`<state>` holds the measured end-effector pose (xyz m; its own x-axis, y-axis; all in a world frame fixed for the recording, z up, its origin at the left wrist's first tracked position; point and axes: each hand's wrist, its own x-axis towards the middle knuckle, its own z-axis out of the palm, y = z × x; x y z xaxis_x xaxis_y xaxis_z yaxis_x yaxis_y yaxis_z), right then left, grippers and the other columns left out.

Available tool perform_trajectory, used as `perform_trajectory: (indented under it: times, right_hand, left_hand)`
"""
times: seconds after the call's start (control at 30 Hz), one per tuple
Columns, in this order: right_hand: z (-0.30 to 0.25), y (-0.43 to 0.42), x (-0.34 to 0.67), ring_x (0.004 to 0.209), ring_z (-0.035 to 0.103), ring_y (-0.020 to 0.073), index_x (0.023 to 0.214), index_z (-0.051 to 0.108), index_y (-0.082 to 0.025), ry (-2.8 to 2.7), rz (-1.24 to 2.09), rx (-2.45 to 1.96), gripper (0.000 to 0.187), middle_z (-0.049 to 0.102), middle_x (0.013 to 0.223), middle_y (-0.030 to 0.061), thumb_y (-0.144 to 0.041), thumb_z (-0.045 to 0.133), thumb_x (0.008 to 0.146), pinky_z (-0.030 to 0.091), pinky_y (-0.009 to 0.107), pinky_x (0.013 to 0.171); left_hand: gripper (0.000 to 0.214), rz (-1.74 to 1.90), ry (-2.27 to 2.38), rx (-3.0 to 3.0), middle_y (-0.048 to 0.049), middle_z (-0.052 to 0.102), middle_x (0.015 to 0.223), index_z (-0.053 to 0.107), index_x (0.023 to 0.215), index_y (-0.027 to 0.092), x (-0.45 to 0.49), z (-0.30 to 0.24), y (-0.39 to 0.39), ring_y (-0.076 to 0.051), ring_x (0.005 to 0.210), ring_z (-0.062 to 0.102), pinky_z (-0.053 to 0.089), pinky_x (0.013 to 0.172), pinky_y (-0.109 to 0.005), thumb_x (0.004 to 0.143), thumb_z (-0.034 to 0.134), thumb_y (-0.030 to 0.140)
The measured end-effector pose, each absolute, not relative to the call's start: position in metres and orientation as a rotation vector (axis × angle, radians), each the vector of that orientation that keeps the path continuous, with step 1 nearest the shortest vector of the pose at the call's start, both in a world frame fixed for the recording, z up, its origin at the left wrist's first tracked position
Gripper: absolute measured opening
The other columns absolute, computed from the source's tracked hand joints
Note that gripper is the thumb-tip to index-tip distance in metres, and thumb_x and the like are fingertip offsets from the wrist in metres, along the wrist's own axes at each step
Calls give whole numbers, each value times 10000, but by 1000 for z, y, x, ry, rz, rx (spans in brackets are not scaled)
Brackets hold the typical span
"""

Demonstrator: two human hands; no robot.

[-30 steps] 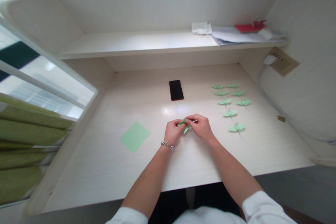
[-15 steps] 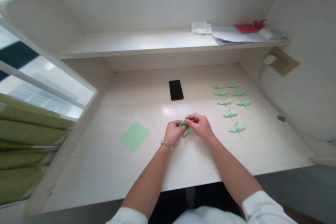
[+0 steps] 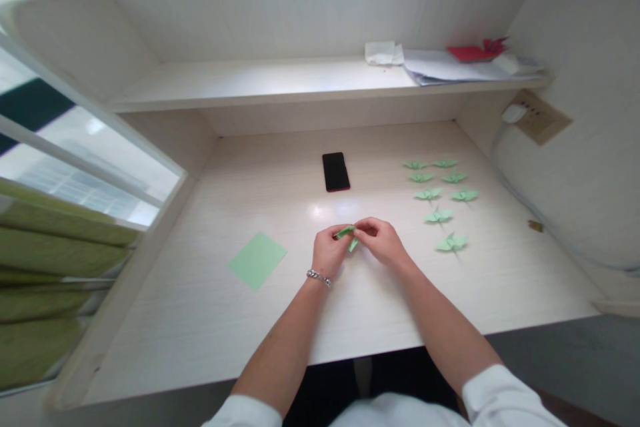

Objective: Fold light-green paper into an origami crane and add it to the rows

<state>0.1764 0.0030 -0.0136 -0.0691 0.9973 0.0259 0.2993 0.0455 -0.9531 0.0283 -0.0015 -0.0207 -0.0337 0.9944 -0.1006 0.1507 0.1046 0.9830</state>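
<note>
Between my two hands is a small piece of folded green paper (image 3: 345, 232), held just above the desk. My left hand (image 3: 330, 250) pinches it from the left, and a silver chain bracelet (image 3: 319, 277) circles that wrist. The fingertips of my right hand (image 3: 381, 239) close on its other side. Fingers cover part of the paper, so its full shape is hidden. A flat green paper square (image 3: 257, 260) lies on the desk to the left. Over to the right, several green origami cranes (image 3: 439, 215) stand in two rough columns.
A black phone (image 3: 336, 172) lies beyond my hands. Above the desk (image 3: 240, 180) runs a shelf (image 3: 260, 83) bearing white papers (image 3: 445, 68) and a red paper item (image 3: 470, 53). A white cable (image 3: 525, 200) hangs from the wall socket (image 3: 540, 119) at the right.
The folded paper has turned slightly between my fingers, and its upper part now shows as a narrow strip over my left hand. My hands have barely shifted.
</note>
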Motion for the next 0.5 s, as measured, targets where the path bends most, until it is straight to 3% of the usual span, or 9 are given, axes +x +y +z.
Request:
perform_trajectory:
  times: [0.3,0.5]
  right_hand:
    - [-20,2,176,710,669,187,804,706,-180,-1482,1006,-1499,189,719,759,47,-337,639,722,517,283,676]
    - [-18,1,177,705,669,191,779,728,-180,-1481,989,-1518,191,725,752,50,-314,600,731,507,270,659]
  left_hand:
    - [213,1149,1433,1304,-77,717,955,747,876,184,31,-21,-1,-193,891,643,499,829,-316,701,626,182]
    - [271,1105,1428,1241,-78,724,934,749,886,171,31,-21,-1,-193,863,645,496,831,-320,673,587,132]
